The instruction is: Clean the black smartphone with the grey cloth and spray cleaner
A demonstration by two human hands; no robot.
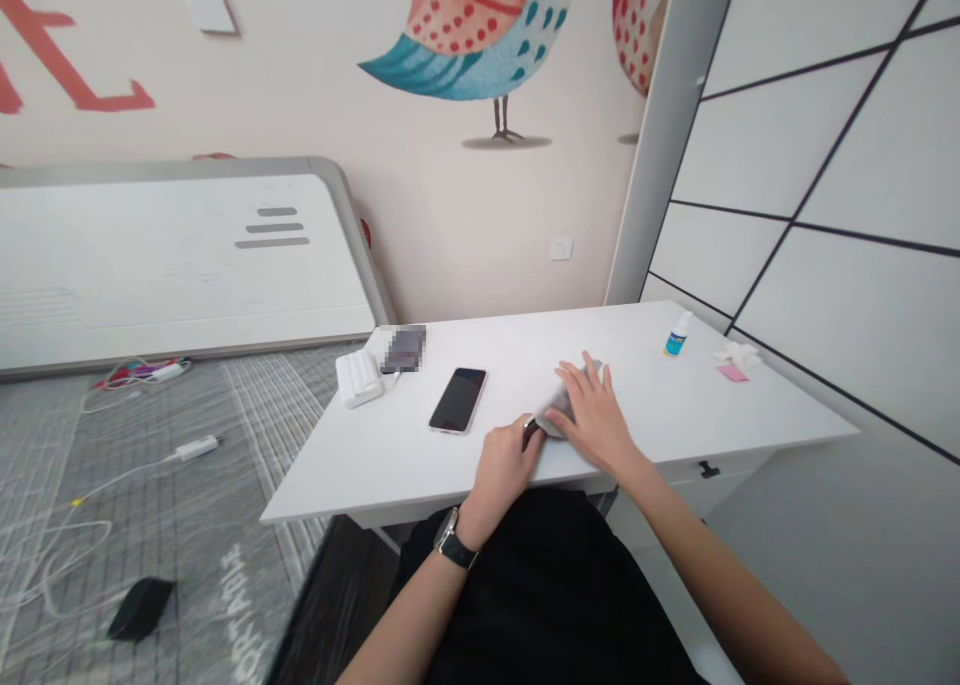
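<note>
My left hand (504,462), with a watch on its wrist, is closed around the near end of a flat object with a dark, shiny edge (530,431). Most of that object is hidden, so its kind cannot be made out. Over it lies a grey piece that looks like cloth (556,411). My right hand (596,413) rests on the grey piece with fingers stretched out and thumb apart. To the left of both hands, a phone (458,400) lies face up with its screen dark.
On the white table (637,390), a small bottle (676,337), crumpled tissue (739,354) and a pink slip (732,373) are at right. A white block-like thing (358,378) with a cable and a blurred dark item (405,349) are at left. Cables (135,475) trail across the floor.
</note>
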